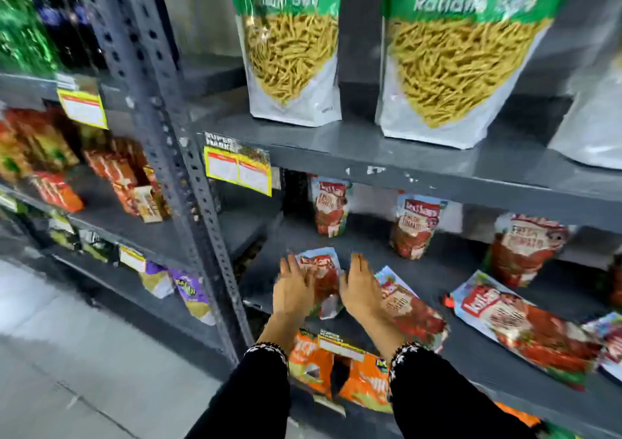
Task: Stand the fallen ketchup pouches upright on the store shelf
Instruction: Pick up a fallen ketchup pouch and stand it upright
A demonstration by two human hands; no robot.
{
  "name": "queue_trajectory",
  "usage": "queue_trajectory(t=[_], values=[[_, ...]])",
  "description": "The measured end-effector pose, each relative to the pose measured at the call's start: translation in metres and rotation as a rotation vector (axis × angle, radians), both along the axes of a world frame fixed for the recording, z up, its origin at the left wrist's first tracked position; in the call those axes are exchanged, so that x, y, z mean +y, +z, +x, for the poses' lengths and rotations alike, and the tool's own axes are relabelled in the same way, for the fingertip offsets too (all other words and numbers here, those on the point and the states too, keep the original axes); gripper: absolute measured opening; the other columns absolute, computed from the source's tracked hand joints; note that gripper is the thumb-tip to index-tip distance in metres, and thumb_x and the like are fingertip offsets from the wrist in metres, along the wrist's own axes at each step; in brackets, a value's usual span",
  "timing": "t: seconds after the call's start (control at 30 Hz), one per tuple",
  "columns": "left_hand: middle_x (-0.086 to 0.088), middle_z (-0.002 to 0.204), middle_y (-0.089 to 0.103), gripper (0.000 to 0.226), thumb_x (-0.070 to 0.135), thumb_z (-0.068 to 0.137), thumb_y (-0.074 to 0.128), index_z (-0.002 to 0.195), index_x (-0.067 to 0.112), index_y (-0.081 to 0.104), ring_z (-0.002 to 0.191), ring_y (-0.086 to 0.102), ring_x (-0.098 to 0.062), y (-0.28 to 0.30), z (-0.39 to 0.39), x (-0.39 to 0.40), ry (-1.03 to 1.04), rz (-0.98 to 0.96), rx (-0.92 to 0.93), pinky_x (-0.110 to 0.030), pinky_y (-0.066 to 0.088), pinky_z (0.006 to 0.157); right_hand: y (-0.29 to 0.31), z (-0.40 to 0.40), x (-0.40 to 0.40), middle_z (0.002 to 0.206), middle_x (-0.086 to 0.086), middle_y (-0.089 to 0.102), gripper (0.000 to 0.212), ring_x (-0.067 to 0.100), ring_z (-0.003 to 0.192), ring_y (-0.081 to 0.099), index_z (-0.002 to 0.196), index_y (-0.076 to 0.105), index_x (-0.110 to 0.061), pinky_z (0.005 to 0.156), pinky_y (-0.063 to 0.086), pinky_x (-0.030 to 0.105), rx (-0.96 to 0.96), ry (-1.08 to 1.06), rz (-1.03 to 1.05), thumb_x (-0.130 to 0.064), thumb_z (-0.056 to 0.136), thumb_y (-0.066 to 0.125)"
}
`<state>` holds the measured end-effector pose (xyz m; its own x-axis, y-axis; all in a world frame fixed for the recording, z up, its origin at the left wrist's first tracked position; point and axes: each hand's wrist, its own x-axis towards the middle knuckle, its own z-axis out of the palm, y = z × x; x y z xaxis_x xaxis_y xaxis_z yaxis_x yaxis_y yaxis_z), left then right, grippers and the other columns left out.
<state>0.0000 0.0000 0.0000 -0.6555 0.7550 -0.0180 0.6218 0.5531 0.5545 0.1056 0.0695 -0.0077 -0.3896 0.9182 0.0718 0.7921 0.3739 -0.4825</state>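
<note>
A fallen ketchup pouch [321,275] lies on the grey shelf board [370,246], top pointing to the back. My left hand [292,292] rests at its left edge and my right hand [361,288] at its right edge, fingers stretched out and not closed around it. The frame is blurred. To the right lie more fallen pouches: one just beside my right hand [412,307], a larger one [525,324], and another cut off at the frame edge [611,341]. At the back of the shelf, three pouches stand upright [330,208] [415,226] [525,246].
The shelf above [420,166] hangs low over the pouches and carries big green-topped snack bags [292,51]. A perforated grey upright [198,203] borders the shelf on the left. Orange packets [340,371] sit on the shelf below, by my wrists. Grey floor lies at lower left.
</note>
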Motion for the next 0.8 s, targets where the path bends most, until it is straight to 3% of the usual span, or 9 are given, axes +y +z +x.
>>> queue_trajectory(t=[0.1, 0.2, 0.3, 0.37, 0.43, 0.53, 0.67, 0.73, 0.8], values=[[-0.027, 0.138, 0.045, 0.052, 0.031, 0.095, 0.044, 0.133, -0.004, 0.041, 0.123, 0.05, -0.042, -0.012, -0.014, 0.026, 0.163, -0.01, -0.282, -0.042, 0.042, 0.098, -0.007, -0.022, 0.03, 0.143, 0.022, 0.044, 0.052, 0.036, 0.131, 0.044, 0.142, 0.032, -0.003, 0.106, 0.037, 0.04, 0.101, -0.064, -0.247, -0.021, 0.095, 0.046], [-0.025, 0.127, 0.06, 0.046, 0.027, 0.09, 0.055, 0.123, -0.004, 0.057, 0.117, 0.058, -0.037, -0.018, -0.026, 0.041, 0.226, -0.014, -0.516, -0.04, 0.047, 0.094, -0.009, -0.039, 0.049, 0.136, 0.024, 0.053, 0.045, 0.036, 0.124, 0.051, 0.131, 0.047, 0.0, 0.102, 0.042, 0.041, 0.105, -0.121, -0.421, -0.02, 0.09, 0.053], [-0.026, 0.116, 0.067, 0.036, 0.014, 0.084, 0.065, 0.113, -0.007, 0.064, 0.109, 0.064, -0.036, -0.022, -0.034, 0.049, 0.206, 0.064, -0.602, -0.039, 0.051, 0.089, -0.014, -0.044, 0.058, 0.121, 0.023, 0.064, 0.037, 0.03, 0.097, 0.065, 0.118, 0.058, 0.001, 0.085, 0.053, 0.041, 0.221, -0.191, -0.573, -0.01, 0.082, 0.062], [-0.029, 0.113, 0.068, 0.032, 0.004, 0.081, 0.066, 0.111, -0.01, 0.063, 0.106, 0.065, -0.037, -0.02, -0.039, 0.049, 0.178, 0.15, -0.625, -0.037, 0.053, 0.083, -0.016, -0.043, 0.064, 0.116, 0.023, 0.067, 0.028, 0.031, 0.098, 0.066, 0.106, 0.064, 0.001, 0.084, 0.055, 0.038, 0.381, -0.265, -0.639, -0.004, 0.079, 0.066], [-0.023, 0.116, 0.066, 0.044, -0.005, 0.079, 0.065, 0.122, -0.004, 0.056, 0.106, 0.064, -0.031, -0.012, -0.044, 0.049, 0.117, 0.246, -0.606, -0.03, 0.05, 0.08, -0.011, -0.042, 0.063, 0.116, 0.027, 0.065, 0.017, 0.037, 0.106, 0.064, 0.095, 0.064, 0.004, 0.086, 0.055, 0.041, 0.59, -0.306, -0.667, 0.006, 0.078, 0.064], [-0.015, 0.133, 0.056, 0.075, -0.01, 0.079, 0.062, 0.144, 0.009, 0.031, 0.121, 0.056, -0.027, 0.003, -0.052, 0.053, 0.009, 0.335, -0.597, -0.041, 0.048, 0.101, 0.006, -0.036, 0.051, 0.112, 0.023, 0.067, 0.03, 0.03, 0.097, 0.065, 0.1, 0.06, 0.004, 0.073, 0.056, 0.032, 0.875, -0.233, -0.615, 0.015, 0.073, 0.064], [-0.017, 0.137, 0.054, 0.065, -0.012, 0.081, 0.054, 0.141, 0.007, 0.037, 0.128, 0.051, -0.029, 0.001, -0.053, 0.046, -0.065, 0.372, -0.549, -0.045, 0.043, 0.108, 0.006, -0.028, 0.031, 0.113, 0.019, 0.068, 0.033, 0.029, 0.107, 0.064, 0.107, 0.062, 0.004, 0.09, 0.053, 0.035, 0.781, -0.11, -0.473, 0.008, 0.075, 0.067], [-0.018, 0.137, 0.053, 0.064, -0.014, 0.083, 0.053, 0.142, 0.006, 0.035, 0.127, 0.051, -0.029, -0.005, -0.05, 0.04, -0.057, 0.385, -0.62, -0.043, 0.043, 0.108, 0.002, -0.026, 0.023, 0.116, 0.019, 0.066, 0.034, 0.031, 0.11, 0.062, 0.11, 0.062, 0.004, 0.09, 0.05, 0.031, 0.711, -0.126, -0.424, 0.006, 0.077, 0.067], [-0.019, 0.136, 0.054, 0.065, -0.013, 0.083, 0.057, 0.142, 0.003, 0.035, 0.126, 0.052, -0.03, -0.011, -0.044, 0.035, 0.012, 0.418, -0.706, -0.042, 0.042, 0.108, 0.004, -0.022, 0.022, 0.126, 0.02, 0.058, 0.047, 0.031, 0.117, 0.057, 0.121, 0.056, 0.003, 0.102, 0.046, 0.038, 0.675, -0.13, -0.426, 0.003, 0.076, 0.07]])
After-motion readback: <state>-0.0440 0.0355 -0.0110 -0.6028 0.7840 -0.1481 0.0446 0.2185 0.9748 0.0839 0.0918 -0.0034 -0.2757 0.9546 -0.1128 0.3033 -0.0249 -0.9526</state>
